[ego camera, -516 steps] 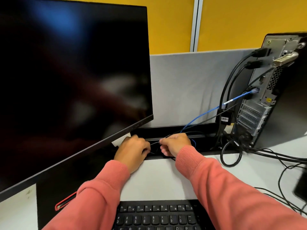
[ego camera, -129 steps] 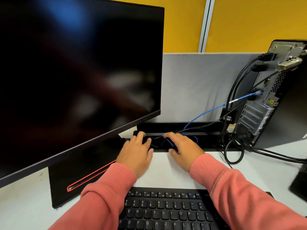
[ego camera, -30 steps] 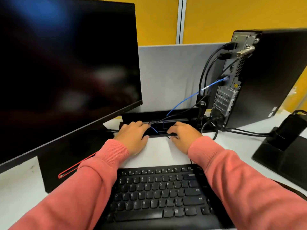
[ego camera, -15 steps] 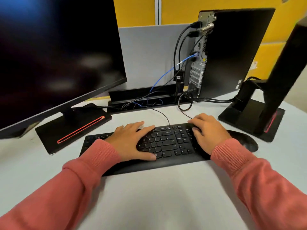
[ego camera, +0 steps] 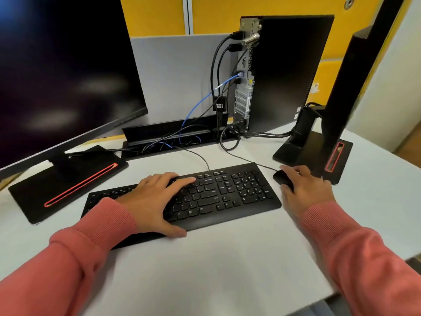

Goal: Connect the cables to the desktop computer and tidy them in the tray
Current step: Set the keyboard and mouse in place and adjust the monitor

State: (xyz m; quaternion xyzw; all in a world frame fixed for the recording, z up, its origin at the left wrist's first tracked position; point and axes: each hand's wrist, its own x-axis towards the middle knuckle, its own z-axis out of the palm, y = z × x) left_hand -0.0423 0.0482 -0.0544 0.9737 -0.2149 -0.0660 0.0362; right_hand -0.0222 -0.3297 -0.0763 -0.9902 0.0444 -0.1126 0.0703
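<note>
Resting flat with fingers spread on the keyboard [ego camera: 205,197], the left hand [ego camera: 155,201] holds nothing; right hand [ego camera: 305,190] cups the mouse [ego camera: 282,177]; cables [ego camera: 218,74] run from desktop computer [ego camera: 289,71] into tray [ego camera: 168,135].

A: colours? 
B: keyboard [ego camera: 205,195] black, white legends. mouse [ego camera: 282,177] black. desktop computer [ego camera: 289,69] black shell, bare silver back panel.
A: cables?
B: one blue cable [ego camera: 200,102] (white tag band near the plug), the other cables [ego camera: 215,65] black. tray [ego camera: 168,131] black.
A: monitors?
B: left monitor [ego camera: 63,65] black, screen dark with blurry pale reflections; its base [ego camera: 68,181] black with a red slot outline. right monitor base [ego camera: 316,153] the same, black with red outline.
A: rest?
B: table [ego camera: 227,265] light grey, partition [ego camera: 177,74] grey, wall [ego camera: 227,14] yellow. sleeves [ego camera: 364,258] salmon pink, ribbed cuffs.
</note>
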